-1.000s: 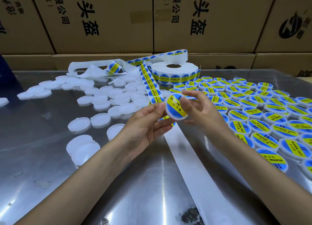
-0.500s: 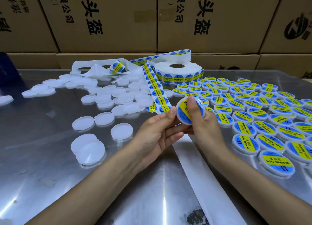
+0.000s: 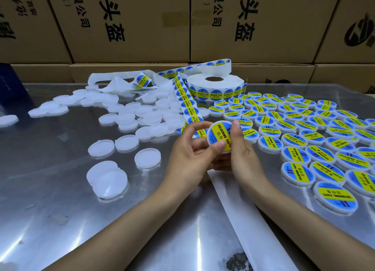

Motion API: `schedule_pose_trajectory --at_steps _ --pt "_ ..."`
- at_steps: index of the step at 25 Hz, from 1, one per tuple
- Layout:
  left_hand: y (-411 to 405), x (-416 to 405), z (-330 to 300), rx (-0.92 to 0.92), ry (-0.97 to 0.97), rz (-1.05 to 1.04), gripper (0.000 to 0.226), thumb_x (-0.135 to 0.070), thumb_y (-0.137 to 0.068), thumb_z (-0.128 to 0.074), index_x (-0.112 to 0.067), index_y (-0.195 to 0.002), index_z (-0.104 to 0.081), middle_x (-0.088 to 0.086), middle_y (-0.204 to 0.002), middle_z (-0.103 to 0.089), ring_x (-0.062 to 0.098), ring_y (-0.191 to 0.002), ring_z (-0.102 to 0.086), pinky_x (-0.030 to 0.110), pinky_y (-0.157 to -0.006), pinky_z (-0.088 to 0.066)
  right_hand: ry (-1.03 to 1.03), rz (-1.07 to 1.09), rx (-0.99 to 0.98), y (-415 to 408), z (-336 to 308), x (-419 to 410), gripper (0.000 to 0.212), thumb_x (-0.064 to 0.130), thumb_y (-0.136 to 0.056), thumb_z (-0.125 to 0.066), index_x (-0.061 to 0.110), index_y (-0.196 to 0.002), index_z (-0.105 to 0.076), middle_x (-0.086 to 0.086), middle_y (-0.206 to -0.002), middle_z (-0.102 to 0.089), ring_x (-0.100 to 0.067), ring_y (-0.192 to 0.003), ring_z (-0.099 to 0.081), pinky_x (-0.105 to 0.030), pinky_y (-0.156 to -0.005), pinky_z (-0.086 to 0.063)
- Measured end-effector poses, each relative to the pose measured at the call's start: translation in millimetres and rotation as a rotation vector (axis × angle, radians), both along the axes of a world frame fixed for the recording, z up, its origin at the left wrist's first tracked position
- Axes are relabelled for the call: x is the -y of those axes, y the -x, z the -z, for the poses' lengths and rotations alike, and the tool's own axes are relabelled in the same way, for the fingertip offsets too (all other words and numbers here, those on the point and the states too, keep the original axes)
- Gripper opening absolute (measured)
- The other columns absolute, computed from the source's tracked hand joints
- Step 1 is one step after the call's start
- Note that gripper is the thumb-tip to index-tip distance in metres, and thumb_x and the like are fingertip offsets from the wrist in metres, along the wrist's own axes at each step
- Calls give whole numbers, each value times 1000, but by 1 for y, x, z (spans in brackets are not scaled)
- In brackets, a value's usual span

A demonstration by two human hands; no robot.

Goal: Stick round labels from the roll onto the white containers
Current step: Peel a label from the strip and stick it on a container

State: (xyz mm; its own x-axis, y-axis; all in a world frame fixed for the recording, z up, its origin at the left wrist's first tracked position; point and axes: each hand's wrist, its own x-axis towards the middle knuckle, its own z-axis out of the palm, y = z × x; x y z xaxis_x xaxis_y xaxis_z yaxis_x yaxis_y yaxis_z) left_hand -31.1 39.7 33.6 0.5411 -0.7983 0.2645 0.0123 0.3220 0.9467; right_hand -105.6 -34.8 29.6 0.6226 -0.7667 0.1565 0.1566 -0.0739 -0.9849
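Observation:
Both hands hold one round white container (image 3: 217, 135) with a blue and yellow label on its face, tilted toward me above the table's middle. My left hand (image 3: 188, 159) grips it from the left, thumb pressing on the label's lower edge. My right hand (image 3: 241, 148) holds its right side, thumb on the top right of the rim. The label roll (image 3: 216, 87) lies flat at the back centre; its strip of labels (image 3: 187, 106) runs down to my hands. Several unlabelled white containers (image 3: 125, 118) lie scattered on the left. Several labelled containers (image 3: 294, 132) cover the right.
The metal table (image 3: 50, 189) is shiny. A strip of empty backing paper (image 3: 249, 220) runs from under my hands to the near edge. Crumpled backing paper (image 3: 109, 81) lies at the back left. Cardboard boxes (image 3: 132, 22) wall off the back.
The held container has turned from edge-on to face me, label now readable. My left thumb has moved onto the label; my right thumb has shifted to the rim.

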Motion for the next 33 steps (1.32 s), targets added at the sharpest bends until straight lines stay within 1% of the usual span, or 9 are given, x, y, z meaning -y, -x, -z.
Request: schedule_pose_trajectory --at_steps 7,10,14,17,21,25,27,30,33 --pt "-11 1 -1 61 15 -160 20 -18 -97 -49 -21 -93 -68 -9 -63 -64 3 -50 -53 15 -45 -41 209 -93 -4 -2 3 3 50 36 -98 -37 17 -65 -70 -11 -61 -69 -28 -57 -67 -34 -53 -55" --pt "-13 4 1 198 -5 -237 30 -21 -99 -42 -26 -82 -66 -13 -63 -62 1 -51 -49 15 -44 -38 339 -78 -57 1 3 1 49 33 -98 -43 25 -53 -62 0 -42 -58 -12 -38 -54 -21 -43 -43" --pt "-14 6 8 249 -56 -260 29 -26 -98 -45 -28 -77 -65 -13 -54 -57 0 -47 -47 15 -39 -36 200 -87 -111 0 4 0 68 37 -98 -40 19 -34 -50 -1 -34 -47 -9 -28 -45 -15 -34 -35" --pt "-14 8 14 321 -68 -197 11 -32 -92 -57 -27 -88 -66 -16 -72 -64 1 -64 -56 18 -57 -43 105 -66 -188 0 4 7 73 41 -98 -39 17 -29 -44 -6 -34 -47 -12 -27 -44 -14 -34 -34" --pt "-17 8 17 432 -128 -26 32 -34 -81 -64 -24 -111 -58 -5 -93 -66 15 -84 -62 36 -80 -52 50 -26 -253 2 6 17 73 46 -97 -38 16 -31 -46 -6 -34 -48 -14 -31 -43 -17 -37 -36" --pt "-26 3 16 540 -178 69 54 -25 -77 -76 -27 -124 -50 -8 -110 -62 3 -93 -60 19 -80 -50 118 -7 -269 2 4 21 55 44 -97 -40 15 -55 -61 1 -40 -54 -7 -33 -45 -13 -36 -34" --pt "-28 0 16 738 -287 30 56 -33 -80 -73 -34 -128 -44 -14 -116 -57 1 -96 -56 18 -80 -47 150 76 -253 5 1 28 50 42 -98 -40 15 -60 -57 6 -38 -50 -3 -33 -42 -12 -36 -34" --pt "-39 -5 20 1241 -731 -267 68 -61 -85 -50 -26 -140 -31 -5 -139 -41 17 -126 -40 40 -103 -36 296 269 -337 16 -2 48 55 46 -99 -32 9 -64 -51 2 -52 -50 -13 -52 -48 -26 -54 -43" --pt "-45 -9 22 1167 -1108 -289 83 -75 -83 -29 -27 -147 -10 -1 -155 -10 32 -142 -11 64 -107 -13 524 267 -651 24 2 62 58 52 -98 -25 6 -67 -42 -6 -64 -47 -27 -70 -48 -39 -66 -40"
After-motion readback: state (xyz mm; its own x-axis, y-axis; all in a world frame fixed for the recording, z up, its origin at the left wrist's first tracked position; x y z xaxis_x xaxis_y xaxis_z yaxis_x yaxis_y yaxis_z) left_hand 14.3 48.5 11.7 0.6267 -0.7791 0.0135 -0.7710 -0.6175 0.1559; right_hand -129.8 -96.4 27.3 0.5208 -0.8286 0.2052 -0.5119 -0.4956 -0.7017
